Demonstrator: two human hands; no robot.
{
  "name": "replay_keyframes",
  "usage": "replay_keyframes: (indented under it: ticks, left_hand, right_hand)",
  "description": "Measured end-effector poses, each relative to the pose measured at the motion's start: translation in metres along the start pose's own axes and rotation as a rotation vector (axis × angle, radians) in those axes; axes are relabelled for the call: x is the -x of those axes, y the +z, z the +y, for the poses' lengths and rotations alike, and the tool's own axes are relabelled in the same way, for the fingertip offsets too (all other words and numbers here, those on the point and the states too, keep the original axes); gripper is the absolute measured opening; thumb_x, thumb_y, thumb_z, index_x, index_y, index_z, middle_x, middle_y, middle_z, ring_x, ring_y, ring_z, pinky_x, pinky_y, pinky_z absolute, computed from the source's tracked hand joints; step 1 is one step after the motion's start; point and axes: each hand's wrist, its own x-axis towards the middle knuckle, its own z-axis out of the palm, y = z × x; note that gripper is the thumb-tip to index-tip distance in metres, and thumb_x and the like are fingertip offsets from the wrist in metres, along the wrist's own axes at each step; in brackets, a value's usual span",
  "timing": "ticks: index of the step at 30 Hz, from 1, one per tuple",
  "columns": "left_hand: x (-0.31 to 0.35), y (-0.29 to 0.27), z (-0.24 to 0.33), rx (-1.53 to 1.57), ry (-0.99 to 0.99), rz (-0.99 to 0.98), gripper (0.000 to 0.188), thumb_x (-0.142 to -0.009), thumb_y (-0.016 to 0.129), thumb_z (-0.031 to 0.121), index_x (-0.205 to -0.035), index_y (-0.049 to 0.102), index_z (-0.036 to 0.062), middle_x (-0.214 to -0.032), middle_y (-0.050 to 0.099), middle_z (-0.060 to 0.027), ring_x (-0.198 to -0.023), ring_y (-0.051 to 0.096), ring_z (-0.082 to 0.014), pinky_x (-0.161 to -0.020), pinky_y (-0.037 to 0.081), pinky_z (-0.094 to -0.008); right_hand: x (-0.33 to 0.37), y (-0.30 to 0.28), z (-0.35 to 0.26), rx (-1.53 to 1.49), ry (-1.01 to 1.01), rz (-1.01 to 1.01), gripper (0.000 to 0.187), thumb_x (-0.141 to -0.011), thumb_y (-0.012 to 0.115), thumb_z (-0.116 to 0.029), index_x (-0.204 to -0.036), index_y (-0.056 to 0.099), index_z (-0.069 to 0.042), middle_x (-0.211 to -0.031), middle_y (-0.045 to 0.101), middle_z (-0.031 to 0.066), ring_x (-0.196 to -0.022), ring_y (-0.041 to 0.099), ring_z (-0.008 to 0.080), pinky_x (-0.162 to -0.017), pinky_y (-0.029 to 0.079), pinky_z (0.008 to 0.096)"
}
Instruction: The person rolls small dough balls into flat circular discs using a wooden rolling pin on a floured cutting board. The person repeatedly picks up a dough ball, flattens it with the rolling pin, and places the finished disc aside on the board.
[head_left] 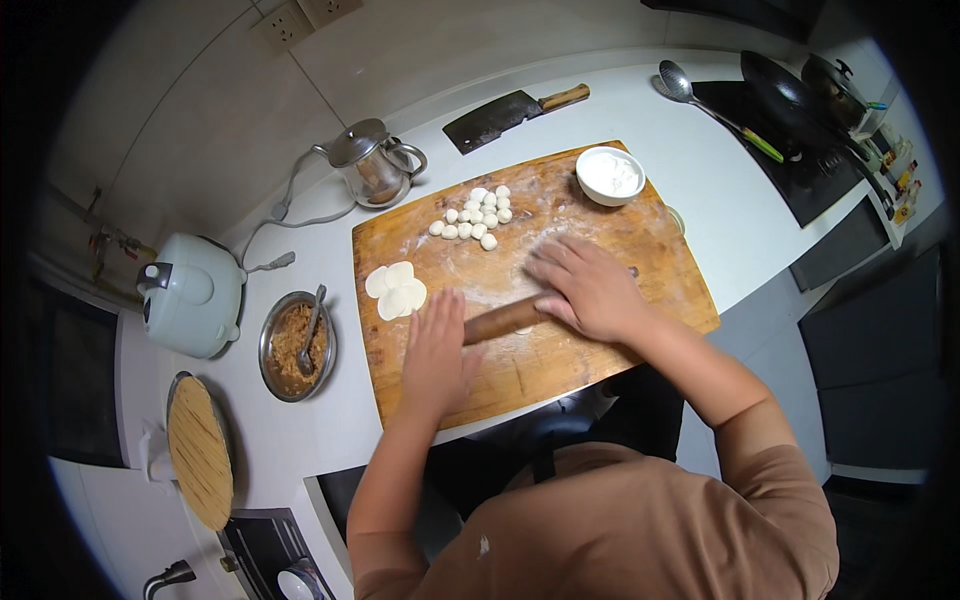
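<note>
A wooden rolling pin [502,319] lies slantwise on the floured wooden board [540,372]. My right hand [592,287] bears down on it, the thumb along the pin and the blurred fingers reaching past it. At the pin's left end my left hand [436,352] lies palm down, fingers stretched out; whether it presses on the pin is hidden. A bit of pale dough [523,331] peeks out below the pin. Flat round dough wrappers [398,297] overlap left of the pin. Several small dough balls [476,216] cluster farther back on the board.
A white bowl of flour [610,176] stands at the board's back right corner. Behind the board are a cleaver [492,121] and a metal kettle [377,165]. To the left sit a metal bowl of filling with a spoon [290,350], a rice cooker [195,297] and a round slatted tray [199,452].
</note>
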Motion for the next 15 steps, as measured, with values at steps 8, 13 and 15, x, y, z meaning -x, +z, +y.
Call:
replay_keyframes:
  ticks: [8,13,15]
  left_hand:
    - [0.012,-0.015,0.011,-0.035,0.029,-0.087,0.082,-0.089,0.066,0.034,-0.153,0.028,0.0008,-0.159,0.03,-0.019,-0.148,0.026,-0.0326,-0.121,0.019,-0.0491]
    - [0.035,-0.008,0.004,0.036,0.016,-0.08,0.08,-0.09,0.065,0.032,-0.153,0.027,-0.0001,-0.159,0.029,-0.019,-0.149,0.026,-0.0324,-0.12,0.02,-0.0501]
    - [0.009,-0.001,-0.008,0.01,-0.002,0.01,0.075,-0.093,0.061,0.034,-0.152,0.03,0.0,-0.158,0.031,-0.0192,-0.148,0.028,-0.0325,-0.12,0.021,-0.0498]
  right_hand:
    - [0.021,-0.004,-0.008,-0.054,0.053,-0.134,0.063,-0.09,0.061,-0.046,-0.14,0.052,-0.007,-0.145,0.05,0.0145,-0.137,0.042,0.0382,-0.113,0.034,0.0475]
    - [0.015,0.001,-0.017,-0.032,0.011,-0.172,0.061,-0.092,0.057,-0.046,-0.142,0.05,-0.01,-0.146,0.049,0.0153,-0.138,0.041,0.0378,-0.113,0.033,0.0492]
    - [-0.008,0.012,-0.003,-0.004,0.04,-0.128,0.061,-0.093,0.057,-0.046,-0.142,0.05,-0.01,-0.147,0.048,0.0151,-0.138,0.041,0.0374,-0.114,0.032,0.0487]
